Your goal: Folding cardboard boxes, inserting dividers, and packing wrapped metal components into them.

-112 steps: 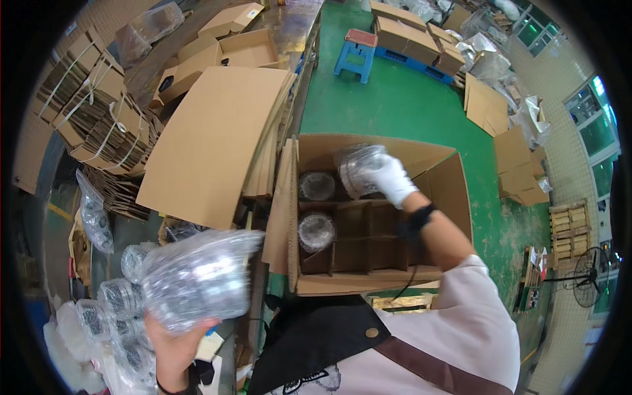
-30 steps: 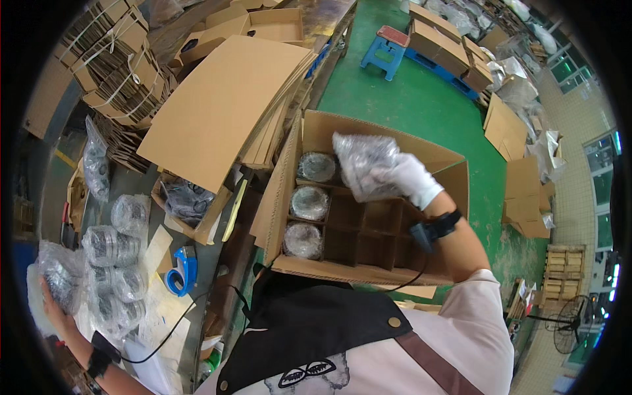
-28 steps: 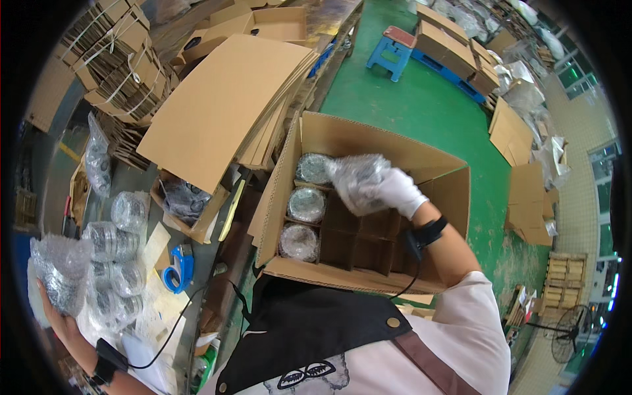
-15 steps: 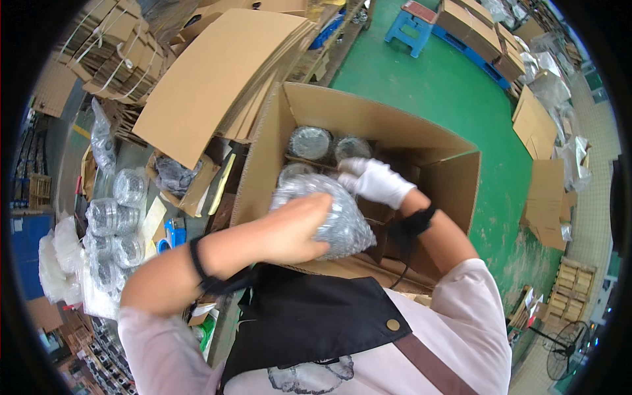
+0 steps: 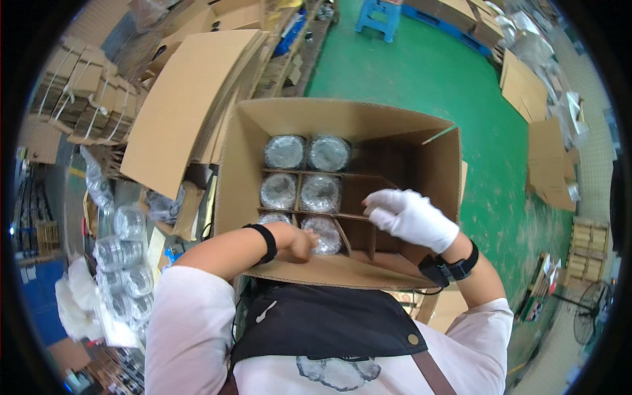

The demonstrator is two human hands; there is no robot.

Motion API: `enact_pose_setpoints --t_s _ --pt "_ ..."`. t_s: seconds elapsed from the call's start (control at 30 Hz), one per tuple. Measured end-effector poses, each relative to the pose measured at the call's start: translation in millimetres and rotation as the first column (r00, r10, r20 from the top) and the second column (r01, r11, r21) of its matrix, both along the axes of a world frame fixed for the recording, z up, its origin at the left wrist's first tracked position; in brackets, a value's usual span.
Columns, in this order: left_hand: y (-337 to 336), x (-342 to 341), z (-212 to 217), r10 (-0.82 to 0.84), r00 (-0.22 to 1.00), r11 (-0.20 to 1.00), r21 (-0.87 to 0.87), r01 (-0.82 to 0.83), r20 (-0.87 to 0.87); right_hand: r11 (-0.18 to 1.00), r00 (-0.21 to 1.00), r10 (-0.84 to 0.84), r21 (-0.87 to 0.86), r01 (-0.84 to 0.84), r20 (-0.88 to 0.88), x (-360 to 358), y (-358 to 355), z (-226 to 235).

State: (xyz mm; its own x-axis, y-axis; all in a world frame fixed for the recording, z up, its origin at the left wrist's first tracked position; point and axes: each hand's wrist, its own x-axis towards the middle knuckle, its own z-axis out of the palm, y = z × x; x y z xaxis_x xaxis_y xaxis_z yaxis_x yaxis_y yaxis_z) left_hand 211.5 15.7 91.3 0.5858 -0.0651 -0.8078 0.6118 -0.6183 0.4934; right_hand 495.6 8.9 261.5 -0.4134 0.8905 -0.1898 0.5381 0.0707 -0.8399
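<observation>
An open cardboard box (image 5: 342, 108) stands in front of me, split by cardboard dividers (image 5: 359, 172) into compartments. On its left side, several round bubble-wrapped items (image 5: 320, 193) sit in two columns. My bare left hand (image 5: 297, 243) reaches into the near part of the box. Its fingers are curled against the left side of a bubble-wrapped item (image 5: 324, 236) in the near compartment of the second column; the hand covers part of the item beside it. Over the compartments on the right hovers my right hand (image 5: 411, 219) in a white glove, fingers loosely apart and holding nothing.
Flat cardboard sheets (image 5: 181, 99) lean close to the box's left. More bubble-wrapped items (image 5: 122, 263) are grouped at the left. Beyond the box are green floor (image 5: 395, 72) and a blue stool (image 5: 380, 18). A black fan (image 5: 589, 313) stands at the lower right.
The bubble-wrapped item that my left hand held above the box is now down in a near compartment. My right hand has moved nearer and to the right, away from the far items.
</observation>
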Motion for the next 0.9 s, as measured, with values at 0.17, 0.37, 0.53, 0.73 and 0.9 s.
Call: enact_pose_setpoints --t_s 0.17,0.37,0.53,0.73,0.9 --pt "12 -27 203 0.273 0.83 0.839 0.302 -0.453 0.486 0.809 0.782 0.585 -0.214 -0.547 0.216 -95 22 6" --pt "-137 -246 260 0.561 -0.291 -0.471 0.009 -0.882 0.775 0.578 0.693 0.538 -0.389 -0.717 -0.479 -181 10 78" --pt "-301 -491 149 0.429 0.175 -0.903 0.419 0.091 0.886 0.521 0.679 0.613 -0.44 -0.732 -0.404 -295 -24 157" --pt "-285 -633 124 0.812 0.253 -0.507 0.85 -0.142 0.526 0.464 0.468 0.883 -0.077 -0.883 -0.047 -501 -67 139" --pt "-288 -661 140 0.693 0.658 -0.231 0.955 -0.184 0.295 0.29 0.503 0.846 0.638 -0.713 0.178 -740 10 3"
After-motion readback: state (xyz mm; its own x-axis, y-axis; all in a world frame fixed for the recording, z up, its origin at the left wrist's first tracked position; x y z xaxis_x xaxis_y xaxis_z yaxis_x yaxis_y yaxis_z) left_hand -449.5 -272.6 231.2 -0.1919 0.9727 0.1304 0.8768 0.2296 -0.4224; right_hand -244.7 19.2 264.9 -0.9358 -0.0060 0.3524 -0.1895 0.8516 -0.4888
